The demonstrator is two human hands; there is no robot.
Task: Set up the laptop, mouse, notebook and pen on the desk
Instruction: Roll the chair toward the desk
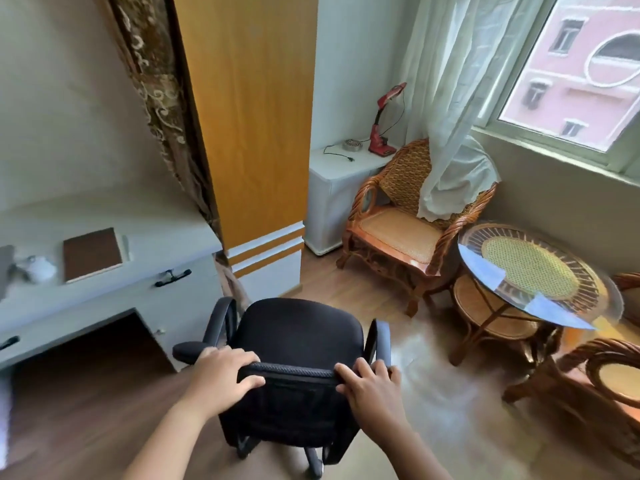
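A black office chair (298, 337) stands on the wooden floor, to the right of a grey desk (166, 233). My left hand (221, 372) grips the left end of the chair's backrest top. My right hand (370, 386) grips the right end of the same edge. A brown notebook (91, 254) lies closed on the desk top. To its left is a blurred white object (38, 268) that I cannot identify. At the far left edge a dark grey sliver (5, 268) shows. No pen is visible.
A drawer with a black handle (172, 277) sits under the desk top, above the knee space (86, 348). A wicker armchair (401, 220), a round glass-topped wicker table (533, 271) and another wicker chair (609, 386) fill the right. A white cabinet (332, 188) bears a red lamp (381, 126).
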